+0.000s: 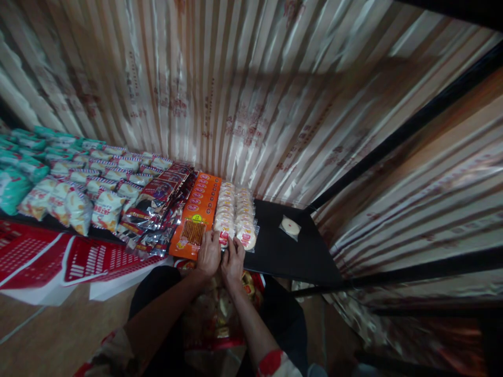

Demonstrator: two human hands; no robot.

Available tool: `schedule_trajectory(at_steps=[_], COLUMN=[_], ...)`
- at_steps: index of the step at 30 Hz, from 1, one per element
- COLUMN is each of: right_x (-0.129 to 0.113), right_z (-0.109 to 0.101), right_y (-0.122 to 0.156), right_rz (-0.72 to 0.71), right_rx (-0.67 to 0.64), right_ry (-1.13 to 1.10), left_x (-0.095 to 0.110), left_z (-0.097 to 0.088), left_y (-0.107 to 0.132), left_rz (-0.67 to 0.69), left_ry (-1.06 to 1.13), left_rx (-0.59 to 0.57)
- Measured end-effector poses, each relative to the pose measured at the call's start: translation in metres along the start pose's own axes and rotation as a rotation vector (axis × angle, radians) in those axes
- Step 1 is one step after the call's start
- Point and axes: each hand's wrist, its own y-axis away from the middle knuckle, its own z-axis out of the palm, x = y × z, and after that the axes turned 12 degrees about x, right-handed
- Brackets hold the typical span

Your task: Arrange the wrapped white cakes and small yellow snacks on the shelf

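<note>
On a black shelf (291, 262) stand two columns of round white rice crackers (225, 209) in clear wrappers with red print. My left hand (209, 255) is at the near end of the left column, next to an orange snack bag (198, 201). Close beside it, my right hand (233, 260) has its fingers at the same front rice cracker packet. The fingers of both hands are bent around this packet's edges; their undersides are hidden. A single wrapped rice cracker (290, 227) lies apart on the right of the shelf.
Left of the orange bag are dark red foil packets (165, 193), white snack bags (106, 207) and green bags (23, 162). Red baskets (94, 259) stand below. A large bag of wrapped snacks (216, 314) is between my legs. Black frame bars (385, 149) cross the right side.
</note>
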Motion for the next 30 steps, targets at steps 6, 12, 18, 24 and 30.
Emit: schedule_trajectory(at_steps=[6, 12, 18, 24, 30], right_x=[0.0, 0.002, 0.001, -0.001, -0.004], right_z=[0.0, 0.001, -0.002, -0.007, -0.015], right_y=[0.002, 0.0, 0.004, 0.009, 0.015], right_rz=[-0.016, -0.038, -0.048, -0.044, -0.059], right_rx=[-0.011, -0.021, -0.024, -0.024, -0.012], right_ry=[0.015, 0.021, 0.008, 0.013, -0.014], left_x=[0.0, -0.004, -0.006, -0.004, -0.002], left_z=[0.002, 0.01, 0.011, 0.008, 0.003], left_y=[0.002, 0.003, 0.005, 0.009, 0.019], left_rz=[0.044, 0.066, 0.059, 0.07, 0.078], left_ry=[-0.031, -0.016, 0.03, 0.051, 0.071], left_rx=[0.016, 0.002, 0.004, 0.012, -0.014])
